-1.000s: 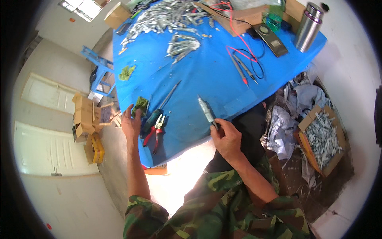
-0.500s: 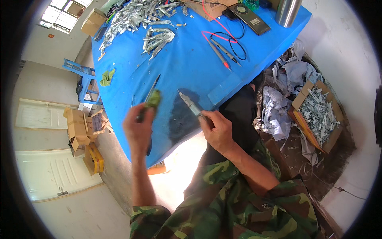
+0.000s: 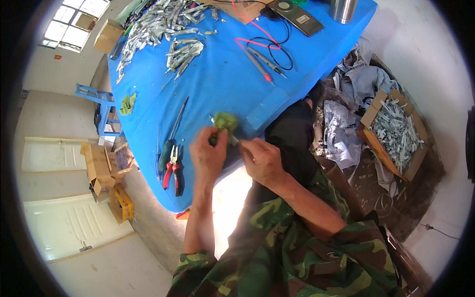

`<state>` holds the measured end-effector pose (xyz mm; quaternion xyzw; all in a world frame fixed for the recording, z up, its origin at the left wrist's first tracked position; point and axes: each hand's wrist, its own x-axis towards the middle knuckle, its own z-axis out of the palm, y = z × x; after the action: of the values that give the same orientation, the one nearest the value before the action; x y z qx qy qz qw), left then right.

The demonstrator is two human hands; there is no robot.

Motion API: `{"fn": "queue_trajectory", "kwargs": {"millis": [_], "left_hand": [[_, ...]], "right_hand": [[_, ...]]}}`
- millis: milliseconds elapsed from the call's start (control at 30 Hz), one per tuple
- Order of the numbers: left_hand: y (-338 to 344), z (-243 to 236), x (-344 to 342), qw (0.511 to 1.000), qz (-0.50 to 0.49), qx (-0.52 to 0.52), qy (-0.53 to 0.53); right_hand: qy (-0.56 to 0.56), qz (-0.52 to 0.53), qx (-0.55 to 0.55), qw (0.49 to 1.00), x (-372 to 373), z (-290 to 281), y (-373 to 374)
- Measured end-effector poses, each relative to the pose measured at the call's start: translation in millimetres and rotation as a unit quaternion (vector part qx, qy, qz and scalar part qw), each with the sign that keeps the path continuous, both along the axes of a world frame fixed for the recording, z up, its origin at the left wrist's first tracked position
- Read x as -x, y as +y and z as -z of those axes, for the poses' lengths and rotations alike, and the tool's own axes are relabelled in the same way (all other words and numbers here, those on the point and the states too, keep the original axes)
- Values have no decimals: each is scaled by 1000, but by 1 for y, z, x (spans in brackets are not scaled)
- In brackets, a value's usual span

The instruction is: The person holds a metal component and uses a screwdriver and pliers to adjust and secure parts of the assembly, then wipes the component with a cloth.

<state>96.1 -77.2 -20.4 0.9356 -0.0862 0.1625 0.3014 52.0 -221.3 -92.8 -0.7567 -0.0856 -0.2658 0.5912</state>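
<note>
My left hand is closed on a crumpled green cloth, blurred by motion, which wraps around a slim silver pointed piece. Only the tip and a short lower stretch of that piece show. My right hand pinches its lower end between thumb and fingers. Left of my hands, red-and-black pliers lie on the blue-covered table. Beside them is a screwdriver with a dark green handle and long shaft.
Silvery slim pieces are heaped at the far left, with a smaller bunch nearer. Test probes with red and black leads join a dark meter-like device. A metal flask stands far right. A carton holds silvery scraps.
My left hand has moved right with the green cloth and brought it onto the silver piece. The pliers and screwdriver handle have come into sight. The whole view has shifted slightly.
</note>
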Motion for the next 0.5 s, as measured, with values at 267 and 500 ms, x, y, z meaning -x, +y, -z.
{"fn": "queue_trajectory", "kwargs": {"millis": [267, 500], "left_hand": [[22, 20, -33, 996, -61, -43, -55], [21, -10, -18, 988, -132, 72, 30]], "right_hand": [[-14, 9, 22, 1000, -1, -2, 1], [-13, 16, 17, 1000, 5, 3, 1]]}}
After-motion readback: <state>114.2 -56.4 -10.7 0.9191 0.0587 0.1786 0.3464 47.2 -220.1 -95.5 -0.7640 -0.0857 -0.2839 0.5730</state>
